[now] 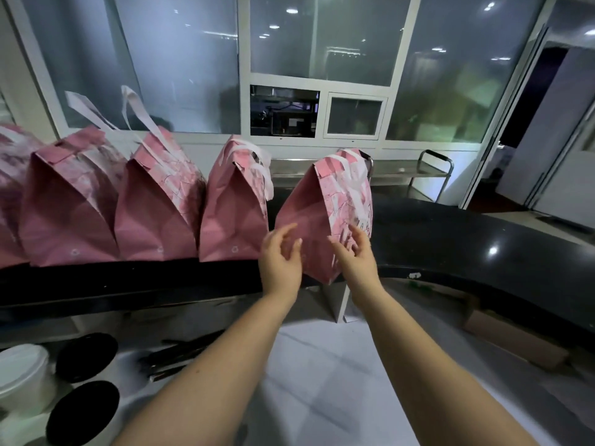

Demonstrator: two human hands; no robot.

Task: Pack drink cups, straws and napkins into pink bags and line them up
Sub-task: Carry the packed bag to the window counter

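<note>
On my feed the end bag [309,217], the rightmost of the pink ones, stands on the black counter [450,239] turned corner-on to the camera, with its near bottom corner right at the counter's front edge. The left hand [280,257] is low against the bag's plain pink side panel and the right hand [354,252] is at the bottom of its printed face, so the bag sits between the two palms. Both hands are loose and spread, fingers gently bent and wrapped round nothing. I cannot tell from here whether the fingertips touch the paper or float just off it. The bag's top is folded over, and its white handles [354,185] droop down the printed face. To its left, across a gap, stands the next bag [235,217], then the third bag [157,214] and the fourth bag [70,214], close side by side. A fifth bag [8,188] is cut off by the frame edge. As for writing, I see dark characters [365,225] on the end bag's printed face just above the right hand's fingers, but they are too small and blurred to read. The next bag carries a small pale round mark [234,249] near the bottom of its plain side, and so do the two beyond it; I cannot make out what it shows. At lower left sits a white lidded cup [19,378] beside two black round tops [87,357], with a bundle of dark, thin straws [180,355] lying nearby.
</note>
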